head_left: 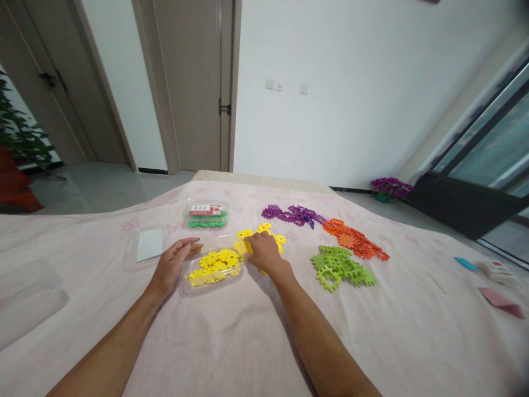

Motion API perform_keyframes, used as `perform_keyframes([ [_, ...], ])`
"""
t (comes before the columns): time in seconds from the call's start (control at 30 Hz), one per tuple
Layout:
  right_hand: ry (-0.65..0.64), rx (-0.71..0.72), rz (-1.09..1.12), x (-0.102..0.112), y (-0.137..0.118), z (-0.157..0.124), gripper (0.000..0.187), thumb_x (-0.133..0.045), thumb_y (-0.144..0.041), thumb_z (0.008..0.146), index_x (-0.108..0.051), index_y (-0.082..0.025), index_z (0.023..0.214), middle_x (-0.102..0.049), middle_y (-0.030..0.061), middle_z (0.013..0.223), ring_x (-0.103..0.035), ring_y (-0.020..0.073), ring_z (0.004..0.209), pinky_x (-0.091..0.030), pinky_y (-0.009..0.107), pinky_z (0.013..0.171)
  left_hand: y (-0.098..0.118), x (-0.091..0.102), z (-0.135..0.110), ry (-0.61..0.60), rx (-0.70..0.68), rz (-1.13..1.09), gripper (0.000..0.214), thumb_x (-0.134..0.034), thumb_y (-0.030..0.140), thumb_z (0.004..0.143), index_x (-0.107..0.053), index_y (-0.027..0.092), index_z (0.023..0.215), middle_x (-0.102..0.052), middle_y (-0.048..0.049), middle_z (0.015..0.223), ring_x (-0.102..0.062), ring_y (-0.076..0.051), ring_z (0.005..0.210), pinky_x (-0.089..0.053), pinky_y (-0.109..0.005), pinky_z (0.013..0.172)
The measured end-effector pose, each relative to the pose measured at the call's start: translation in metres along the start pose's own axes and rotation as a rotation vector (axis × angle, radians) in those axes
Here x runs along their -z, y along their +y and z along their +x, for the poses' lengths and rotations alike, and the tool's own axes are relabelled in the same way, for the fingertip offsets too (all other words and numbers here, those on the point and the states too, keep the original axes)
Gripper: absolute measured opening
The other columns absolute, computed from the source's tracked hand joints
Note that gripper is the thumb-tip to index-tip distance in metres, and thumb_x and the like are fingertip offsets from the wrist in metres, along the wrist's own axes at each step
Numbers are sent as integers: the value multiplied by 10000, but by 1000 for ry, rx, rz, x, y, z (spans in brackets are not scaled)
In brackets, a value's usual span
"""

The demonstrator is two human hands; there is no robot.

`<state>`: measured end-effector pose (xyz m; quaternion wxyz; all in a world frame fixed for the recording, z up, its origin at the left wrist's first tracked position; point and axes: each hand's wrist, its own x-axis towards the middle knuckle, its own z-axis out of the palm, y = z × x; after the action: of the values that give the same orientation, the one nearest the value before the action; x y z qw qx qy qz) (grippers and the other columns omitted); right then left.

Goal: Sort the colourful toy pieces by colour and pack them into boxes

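A clear plastic box (212, 280) with several yellow flower-shaped plastic pieces (219, 262) in it stands on the cloth. My left hand (171, 264) grips the box by its left wall, with the fingers at the rim. At the box's right end, my right hand (264, 252) is closed with its fingers curled down, and yellow pieces show at the fingertips. More loose yellow pieces (265, 226) lie on the cloth behind and around that hand, which partly hides them. Just behind the box stands a lidded clear box of green pieces (208, 214) with a red-and-white label.
Piles of purple pieces (295, 215), orange pieces (357, 241) and light green pieces (341, 266) lie to the right. A clear lid (149, 245) with a white label and another clear container (28, 298) are at left. A pink cloth (501, 302) lies far right.
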<state>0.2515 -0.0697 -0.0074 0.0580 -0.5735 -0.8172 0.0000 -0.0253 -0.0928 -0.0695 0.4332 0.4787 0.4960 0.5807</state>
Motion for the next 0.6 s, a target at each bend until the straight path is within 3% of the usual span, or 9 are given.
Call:
perform_keyframes([
  [0.2, -30, 32, 8, -1, -5, 0, 336, -597, -319, 917, -698, -269, 1234, -683, 117, 1136, -562, 280, 1072, -418, 393, 925, 1, -1, 0, 3, 11, 8, 541, -700, 567, 796, -722, 170, 1163, -778, -115, 1103, -719, -265, 1043, -488, -424, 1036],
  [0.6, -50, -4, 39, -10, -1, 3, 422, -595, -415, 911, -655, -253, 1296, -663, 137, 1181, -577, 297, 1107, -423, 400, 935, 6, -4, -2, 7, 22, -27, 541, -723, 557, 773, -717, 160, 1141, -780, -126, 1087, -719, -288, 1044, -470, -478, 1066],
])
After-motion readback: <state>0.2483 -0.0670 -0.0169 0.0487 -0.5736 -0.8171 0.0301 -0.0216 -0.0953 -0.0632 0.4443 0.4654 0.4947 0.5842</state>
